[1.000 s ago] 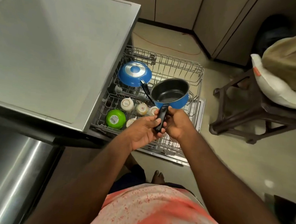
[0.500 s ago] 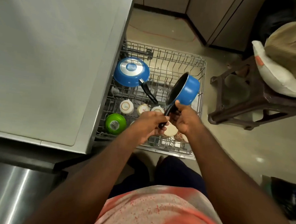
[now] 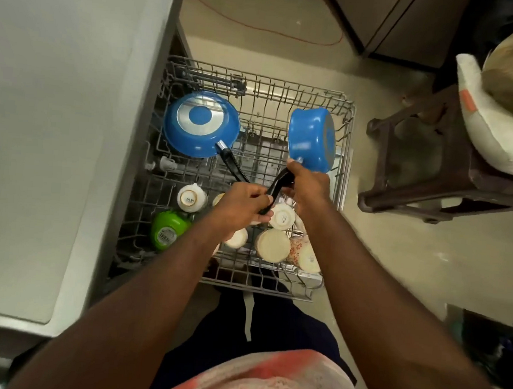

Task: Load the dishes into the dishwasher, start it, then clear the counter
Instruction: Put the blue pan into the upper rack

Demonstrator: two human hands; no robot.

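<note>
The left hand (image 3: pixel 242 202) and right hand (image 3: pixel 307 185) have their fingers clamped round the black handle (image 3: pixel 275 189) of a blue saucepan (image 3: pixel 310 140), tipped on its side at the dishwasher rack's (image 3: pixel 302 91) far right corner. Upturned cups (image 3: pixel 282 216) sit near its front edge.

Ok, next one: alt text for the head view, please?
A person's left hand and right hand grip the black handle of a blue saucepan tipped sideways above a pulled-out dishwasher rack. In it sit an upturned blue pan, pale cups and a green bowl.
</note>
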